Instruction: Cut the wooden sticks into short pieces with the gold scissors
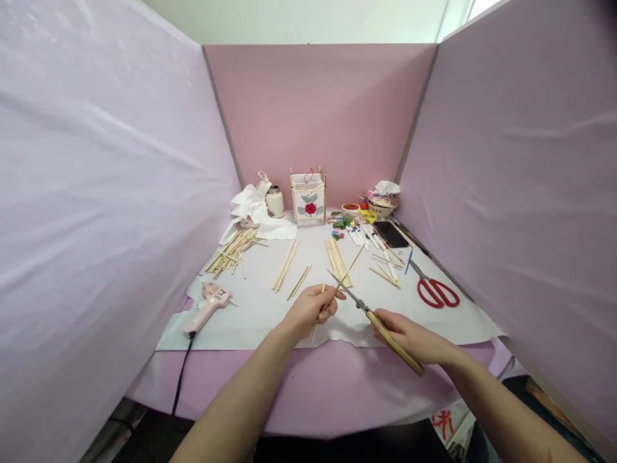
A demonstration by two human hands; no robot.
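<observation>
Left hand point(312, 312) pinching thin wooden stick point(351, 269), right hand point(403, 336) gripping steel scissors point(354, 297)

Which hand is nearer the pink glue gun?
Left. The left hand is to the right of the glue gun; the right hand is farther off, beyond the left hand.

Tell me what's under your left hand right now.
Your left hand grips a wooden stick above the white paper, near its front edge. The hand hides the patch of paper directly beneath it, so anything lying there can't be seen.
</observation>
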